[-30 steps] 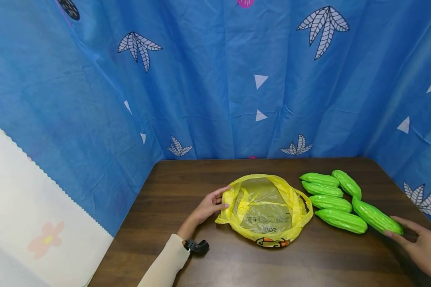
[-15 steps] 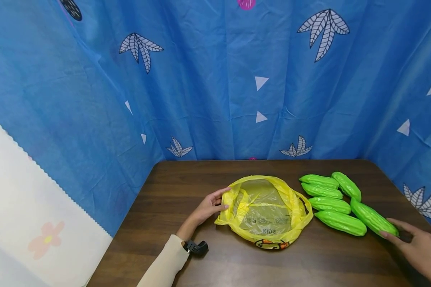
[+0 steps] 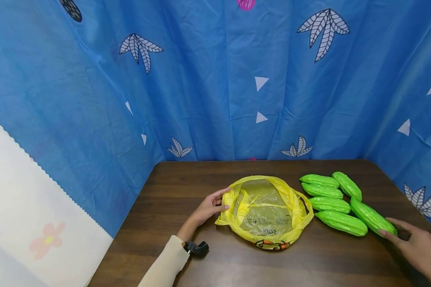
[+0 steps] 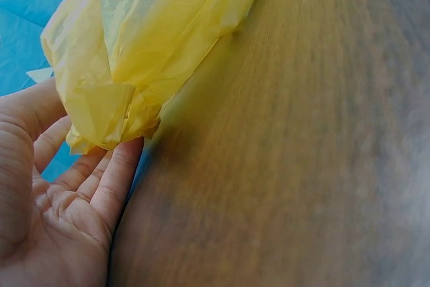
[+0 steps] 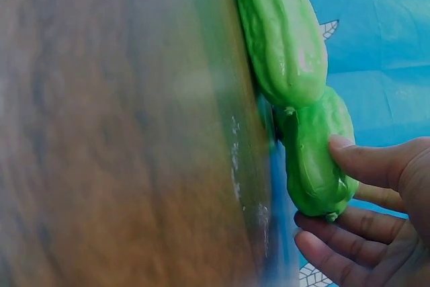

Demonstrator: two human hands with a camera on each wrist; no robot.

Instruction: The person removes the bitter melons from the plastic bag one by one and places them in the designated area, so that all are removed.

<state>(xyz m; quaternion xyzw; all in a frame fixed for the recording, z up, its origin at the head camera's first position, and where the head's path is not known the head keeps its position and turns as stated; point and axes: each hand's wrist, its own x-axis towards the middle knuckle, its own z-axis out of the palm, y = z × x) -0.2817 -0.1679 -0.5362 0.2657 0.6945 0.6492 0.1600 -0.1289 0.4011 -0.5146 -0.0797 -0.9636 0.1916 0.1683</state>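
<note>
A yellow plastic bag [image 3: 233, 227] lies with its mouth wide open at mid-table, printing showing inside. My left hand [image 3: 209, 208] holds the bag's left edge, thumb and fingers round it; the left wrist view shows the bunched yellow plastic [image 4: 104, 115] among the fingers. On the right, my right hand [image 3: 418, 245] grips the near end of a green bitter melon [image 3: 373, 217]. Its thumb lies on the melon's side in the right wrist view, with fingers [image 5: 349, 233] under the end. Several other bitter melons [image 3: 341, 223] lie close by, between that melon and the bag.
The dark wooden table [image 3: 186, 179] carries everything. Behind it and along the sides hangs a blue patterned curtain [image 3: 201, 79], with a white cloth part [image 3: 21, 199] at the left. A black strapped device [image 3: 197, 248] sits on the left wrist.
My right hand and the bitter melon it grips have shifted slightly left, nearer the other melons. The left hand stays at the bag's edge.
</note>
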